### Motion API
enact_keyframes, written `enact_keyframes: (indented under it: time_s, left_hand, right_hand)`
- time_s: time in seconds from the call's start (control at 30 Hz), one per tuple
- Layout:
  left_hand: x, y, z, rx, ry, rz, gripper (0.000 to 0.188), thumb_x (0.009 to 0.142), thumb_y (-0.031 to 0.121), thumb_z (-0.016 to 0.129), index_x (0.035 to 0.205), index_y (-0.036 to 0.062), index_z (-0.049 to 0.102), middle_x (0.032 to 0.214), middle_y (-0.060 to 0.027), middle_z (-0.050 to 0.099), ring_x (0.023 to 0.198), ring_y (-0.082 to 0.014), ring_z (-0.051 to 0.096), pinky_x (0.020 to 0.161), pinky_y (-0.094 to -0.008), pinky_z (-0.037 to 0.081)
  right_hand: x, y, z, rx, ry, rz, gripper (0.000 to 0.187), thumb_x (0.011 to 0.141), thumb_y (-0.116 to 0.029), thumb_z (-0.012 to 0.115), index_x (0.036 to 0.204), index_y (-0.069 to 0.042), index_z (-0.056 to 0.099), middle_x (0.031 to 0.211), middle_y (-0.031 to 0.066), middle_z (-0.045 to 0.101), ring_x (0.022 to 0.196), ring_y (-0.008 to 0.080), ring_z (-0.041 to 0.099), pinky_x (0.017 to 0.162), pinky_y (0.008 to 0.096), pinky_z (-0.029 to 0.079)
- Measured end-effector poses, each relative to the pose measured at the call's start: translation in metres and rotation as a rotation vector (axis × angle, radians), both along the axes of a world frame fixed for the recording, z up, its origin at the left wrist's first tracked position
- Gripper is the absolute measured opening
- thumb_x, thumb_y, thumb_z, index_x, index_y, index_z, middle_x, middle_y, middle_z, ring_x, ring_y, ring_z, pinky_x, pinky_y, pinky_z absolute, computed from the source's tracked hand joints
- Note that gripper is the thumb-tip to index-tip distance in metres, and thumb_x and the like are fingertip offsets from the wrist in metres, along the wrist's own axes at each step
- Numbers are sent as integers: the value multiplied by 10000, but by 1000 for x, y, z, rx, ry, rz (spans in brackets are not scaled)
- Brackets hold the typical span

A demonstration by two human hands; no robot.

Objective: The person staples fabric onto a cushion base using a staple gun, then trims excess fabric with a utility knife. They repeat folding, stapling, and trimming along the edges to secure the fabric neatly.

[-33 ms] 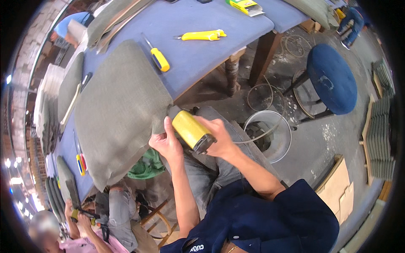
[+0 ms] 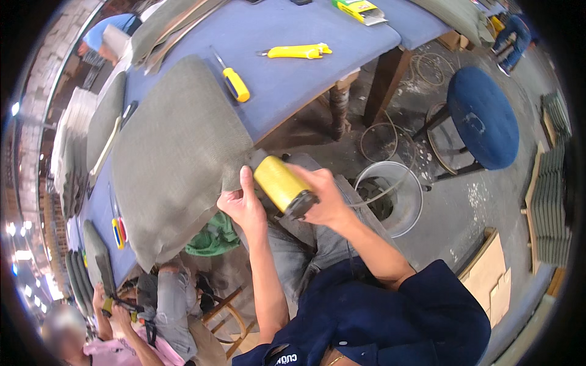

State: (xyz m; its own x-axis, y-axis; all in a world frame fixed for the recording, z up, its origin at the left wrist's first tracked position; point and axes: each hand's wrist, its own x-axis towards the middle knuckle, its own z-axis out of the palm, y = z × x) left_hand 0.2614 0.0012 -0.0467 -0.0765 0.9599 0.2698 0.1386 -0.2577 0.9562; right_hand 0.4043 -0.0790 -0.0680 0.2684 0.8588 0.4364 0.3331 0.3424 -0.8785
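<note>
A large grey-green fabric-covered cushion panel (image 2: 177,152) rests at the table's edge, one corner toward me. My left hand (image 2: 246,207) is closed on the fabric at that corner, thumb pointing up beside the tool. In my right hand (image 2: 328,196) is a yellow staple gun (image 2: 281,183) with a black end cap, its nose against or very near the corner. The gun's handle and trigger are hidden behind its body and my fingers. A thin air hose (image 2: 381,196) runs off to the right of my right hand.
On the blue table (image 2: 293,91) lie a yellow-handled screwdriver (image 2: 236,84), a yellow cutter (image 2: 298,51) and a green-yellow box (image 2: 361,11). A metal bucket (image 2: 417,207) and blue stool (image 2: 484,119) stand right. A co-worker in pink (image 2: 116,351) works at lower left; green cloth (image 2: 213,236) hangs below.
The whole view has shifted slightly, with the table things appearing a little farther right. Both hands keep their holds, and the staple gun stays by the panel's corner.
</note>
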Motion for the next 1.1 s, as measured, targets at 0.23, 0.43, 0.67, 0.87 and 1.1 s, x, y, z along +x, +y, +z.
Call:
enact_keyframes:
  time_s: [0.23,0.43,0.67,0.87,1.1]
  left_hand:
    - [-13,-22,5,-98,-172,-177,173,1010,133,693,978,-32,733,935,-86,741,844,-137,667,802,-297,527]
    - [-123,0,72,437,545,235,215,1014,77,618,848,-27,704,868,-66,691,796,-144,627,746,-307,511]
    - [-341,112,98,-217,825,494,565,1037,448,604,1312,-45,592,1186,-139,673,1088,-228,619,985,-370,469]
    - [-351,154,69,-233,839,250,704,1080,551,430,1498,-15,462,1513,-243,484,1412,-332,460,1182,-420,317]
    - [-221,78,105,95,1284,438,528,1051,262,576,1487,-10,454,1470,-285,491,1373,-383,501,1148,-460,369]
  right_hand:
    - [135,38,101,-41,-497,-495,564,734,-223,780,1246,-14,672,1042,254,681,1025,421,656,931,499,536]
    - [262,167,72,-411,-1129,-437,531,879,-342,739,1329,-86,618,1187,162,698,1184,366,620,981,488,509]
    - [111,138,100,-8,-741,-263,396,931,-189,641,1303,-52,634,1202,172,657,1142,363,626,985,450,518]
    - [49,132,62,19,-347,163,494,1023,-364,591,1377,-22,633,916,250,713,844,440,672,825,515,528]
    - [42,63,94,58,-246,86,283,996,-262,645,919,0,719,823,177,692,720,319,672,688,408,550]
